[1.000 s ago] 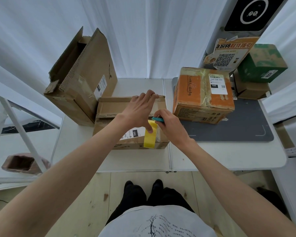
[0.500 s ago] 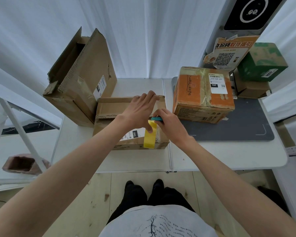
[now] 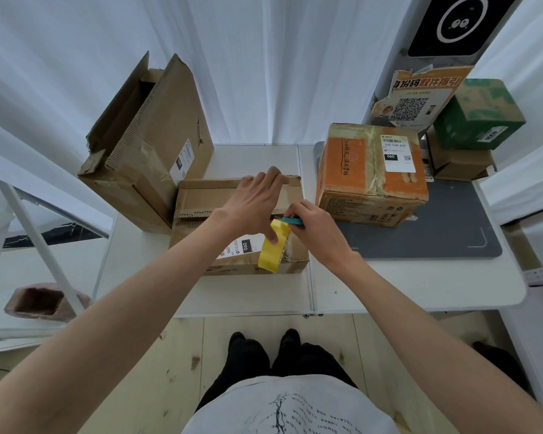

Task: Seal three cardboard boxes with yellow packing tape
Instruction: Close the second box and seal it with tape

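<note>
Fingers of the left hand (image 3: 251, 205) are pressing flat on the cardboard box (image 3: 201, 195), thumb pinning yellow tape (image 3: 270, 255); right hand (image 3: 315, 228) is gripping a teal tool (image 3: 295, 221).

one wide-angle view from the head, forward and steeply down, close over the white table (image 3: 420, 286)

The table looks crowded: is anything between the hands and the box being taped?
Nothing visible. The left hand rests on the box, thumb on the yellow tape; the right hand holds a teal tool at the tape. The big box and orange box stand aside.
</note>
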